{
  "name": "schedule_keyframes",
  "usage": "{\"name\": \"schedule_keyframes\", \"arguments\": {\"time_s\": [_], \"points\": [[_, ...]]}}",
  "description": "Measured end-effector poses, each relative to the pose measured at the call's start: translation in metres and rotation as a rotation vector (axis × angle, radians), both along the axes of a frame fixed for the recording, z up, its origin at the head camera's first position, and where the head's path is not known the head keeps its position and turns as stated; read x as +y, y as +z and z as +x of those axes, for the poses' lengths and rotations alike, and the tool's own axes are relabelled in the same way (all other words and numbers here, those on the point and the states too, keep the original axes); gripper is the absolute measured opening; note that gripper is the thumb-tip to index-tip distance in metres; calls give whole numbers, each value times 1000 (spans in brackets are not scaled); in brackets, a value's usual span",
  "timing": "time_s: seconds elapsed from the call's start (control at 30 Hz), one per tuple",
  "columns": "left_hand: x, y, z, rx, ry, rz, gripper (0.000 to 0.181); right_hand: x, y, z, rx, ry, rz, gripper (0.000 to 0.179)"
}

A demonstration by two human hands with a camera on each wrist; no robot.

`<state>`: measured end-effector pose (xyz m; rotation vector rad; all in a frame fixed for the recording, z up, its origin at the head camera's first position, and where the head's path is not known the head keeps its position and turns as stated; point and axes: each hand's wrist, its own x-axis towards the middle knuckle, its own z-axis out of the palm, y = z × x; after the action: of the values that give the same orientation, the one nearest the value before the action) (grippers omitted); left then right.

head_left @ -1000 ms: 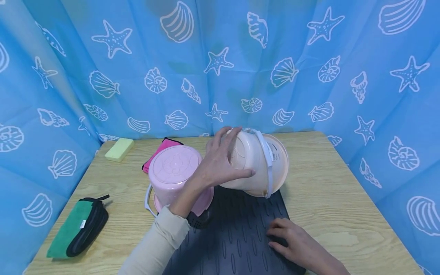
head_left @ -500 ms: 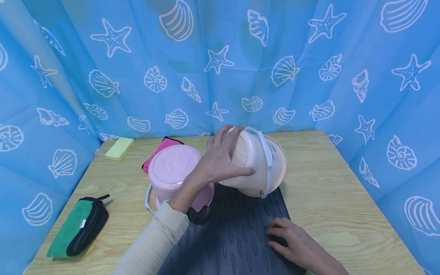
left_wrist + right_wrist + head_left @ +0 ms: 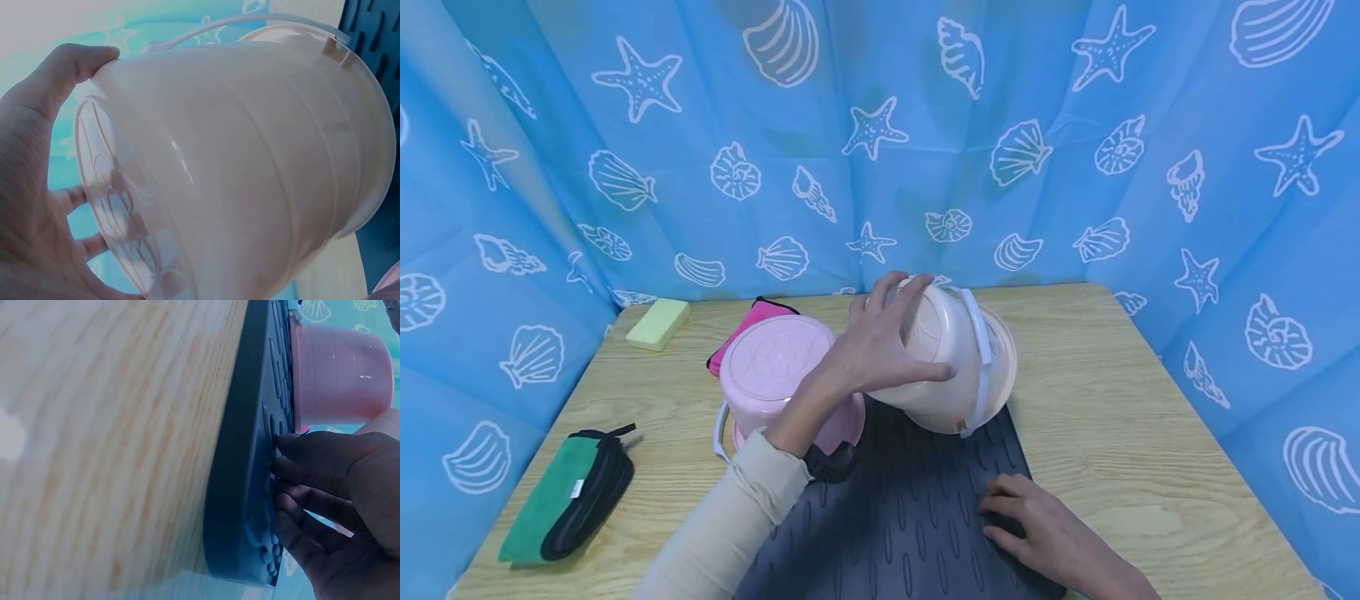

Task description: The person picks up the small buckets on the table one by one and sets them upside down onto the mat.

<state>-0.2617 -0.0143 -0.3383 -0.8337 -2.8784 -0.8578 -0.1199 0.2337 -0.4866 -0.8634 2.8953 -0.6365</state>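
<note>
My left hand point(image 3: 887, 342) grips a cream bucket point(image 3: 940, 371) by its base end, with thumb and fingers spread round it. The bucket is tilted, its base toward my hand and its wide rim to the right and down, with a pale handle point(image 3: 982, 362) along its side. In the left wrist view the bucket's ribbed wall point(image 3: 250, 169) fills the middle. A pink bucket point(image 3: 782, 367) stands upside down to the left, partly behind my forearm. My right hand point(image 3: 1037, 529) rests its loosely bent fingertips on the dark ridged mat point(image 3: 917, 517), near its right edge.
On the wooden table point(image 3: 1120, 417) lie a yellow sponge point(image 3: 658, 324) at back left and a folded pink cloth point(image 3: 741, 333) behind the pink bucket. A green and black folded cloth point(image 3: 567, 496) lies at front left. A blue seashell curtain point(image 3: 947, 167) surrounds the table.
The cream bucket's rim end has shifted slightly left and down as it tilts in my left hand. My right hand stays at the same place on the mat.
</note>
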Motion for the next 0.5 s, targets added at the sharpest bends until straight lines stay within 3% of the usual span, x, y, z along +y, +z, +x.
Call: {"name": "schedule_keyframes", "arguments": {"time_s": [0.2,0.5], "points": [[1,0,-2,-18,5,-15,110,0,-3,0,29,12,-32,15],[4,-5,-6,-36,3,-48,111,0,-4,0,3,1,-34,16]]}}
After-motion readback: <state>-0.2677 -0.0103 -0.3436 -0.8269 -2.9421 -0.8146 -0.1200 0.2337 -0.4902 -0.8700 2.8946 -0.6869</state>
